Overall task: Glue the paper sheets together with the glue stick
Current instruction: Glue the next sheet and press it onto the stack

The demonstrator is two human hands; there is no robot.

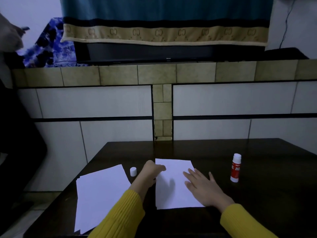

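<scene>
**Both hands on the centre sheet, glue stick standing apart**

You are looking down at a dark table (pixel 223 169) pushed against a tiled wall (pixel 103 102). A white paper sheet (pixel 173 189) is lying flat near the middle of the table, directly in front of you. Your left hand (pixel 152 170) is curling its fingers over the sheet's upper left edge; whether it is pinching the paper or only pressing on it, you cannot tell from this view. Your right hand (pixel 204 188) is lying spread and flat, palm down, fingers extended, pressing on the sheet's right side and gripping nothing. Both forearms are showing yellow ribbed sleeves (pixel 123 213).

To your left, a stack of further white sheets (pixel 99 194) is resting on the table, slightly fanned at its edges and tilted relative to the centre sheet, lying apart from it. A small white cap (pixel 133 171) is standing on the table between the stack and your left hand, just beside the hand. To your right, the glue stick (pixel 235 167), a red body with a white top, is standing upright, well apart from the centre sheet and near your right hand's outer fingers without touching them.
</scene>
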